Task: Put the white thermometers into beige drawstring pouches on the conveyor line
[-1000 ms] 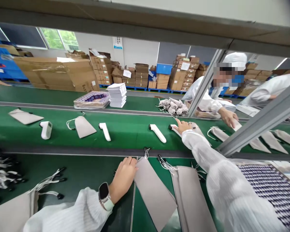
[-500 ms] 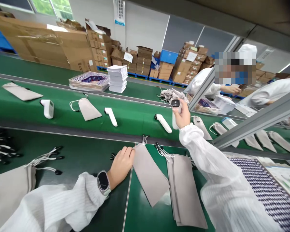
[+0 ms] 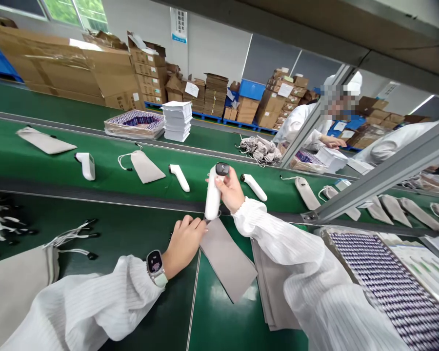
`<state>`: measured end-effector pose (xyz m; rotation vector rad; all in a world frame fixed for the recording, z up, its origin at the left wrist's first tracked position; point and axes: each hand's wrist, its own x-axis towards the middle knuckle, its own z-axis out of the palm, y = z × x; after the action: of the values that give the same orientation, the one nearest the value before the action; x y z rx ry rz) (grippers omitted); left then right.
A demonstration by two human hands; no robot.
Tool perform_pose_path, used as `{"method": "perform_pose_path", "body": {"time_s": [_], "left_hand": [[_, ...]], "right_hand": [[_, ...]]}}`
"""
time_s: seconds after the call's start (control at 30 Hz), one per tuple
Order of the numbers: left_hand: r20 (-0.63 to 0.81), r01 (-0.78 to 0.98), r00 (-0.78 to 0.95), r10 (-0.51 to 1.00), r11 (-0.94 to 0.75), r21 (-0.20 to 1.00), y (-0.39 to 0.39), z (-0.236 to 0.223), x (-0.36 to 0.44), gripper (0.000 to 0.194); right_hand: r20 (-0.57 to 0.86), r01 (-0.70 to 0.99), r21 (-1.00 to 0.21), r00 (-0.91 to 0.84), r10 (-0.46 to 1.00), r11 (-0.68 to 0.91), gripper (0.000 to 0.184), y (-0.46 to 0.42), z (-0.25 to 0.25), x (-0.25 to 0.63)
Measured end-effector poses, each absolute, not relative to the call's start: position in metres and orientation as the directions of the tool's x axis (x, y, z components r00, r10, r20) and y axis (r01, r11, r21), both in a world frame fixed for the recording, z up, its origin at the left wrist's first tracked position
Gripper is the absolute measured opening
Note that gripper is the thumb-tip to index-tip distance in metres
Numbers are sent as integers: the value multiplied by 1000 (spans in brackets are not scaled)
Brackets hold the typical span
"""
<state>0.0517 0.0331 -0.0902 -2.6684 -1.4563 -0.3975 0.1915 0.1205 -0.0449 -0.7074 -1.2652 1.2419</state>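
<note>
Device (image 3: 212,200), white, one: grasped by right hand (image 3: 231,192), just carried across to the pouch (image 3: 229,261), now near its upper end. Left hand (image 3: 185,243): at pouch corner; pinching or resting, cannot tell. Belt (image 3: 58,168): three more devices (image 3: 254,187).

Far left you got big taped carton (image 3: 69,73), window (image 3: 64,10) up on wall. Farther right for you: box stacks (image 3: 150,75), wall sign (image 3: 179,24), blue bin (image 3: 253,89) sitting on carton. White paper stack (image 3: 177,122) just beside shallow tray (image 3: 131,131). Co-worker (image 3: 295,126) far right, partly behind metal post (image 3: 313,121).
</note>
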Motion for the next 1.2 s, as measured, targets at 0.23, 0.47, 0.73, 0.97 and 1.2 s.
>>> {"method": "perform_pose_path", "body": {"time_s": [0.23, 0.47, 0.73, 0.97, 1.2], "left_hand": [[387, 715, 327, 862, -494, 495, 40, -55, 38, 21], [345, 624, 320, 882, -470, 624, 45, -48, 41, 21], [-121, 602, 662, 739, -429, 673, 46, -25, 10, 36], [44, 399, 556, 830, -313, 862, 40, 4, 26, 38], [307, 396, 531, 790, -552, 734, 47, -5, 51, 34]], "right_hand": [[-102, -32, -989, -563, 820, -145, 49, 113, -52, 185], [-382, 548, -836, -602, 701, 15, 67, 92, -42, 197], [126, 588, -700, -456, 881, 405, 50, 80, -37, 254], [72, 417, -835, -563, 823, 359, 46, 45, -58, 238], [84, 116, -982, -425, 901, 147, 34, 67, -62, 218]]}}
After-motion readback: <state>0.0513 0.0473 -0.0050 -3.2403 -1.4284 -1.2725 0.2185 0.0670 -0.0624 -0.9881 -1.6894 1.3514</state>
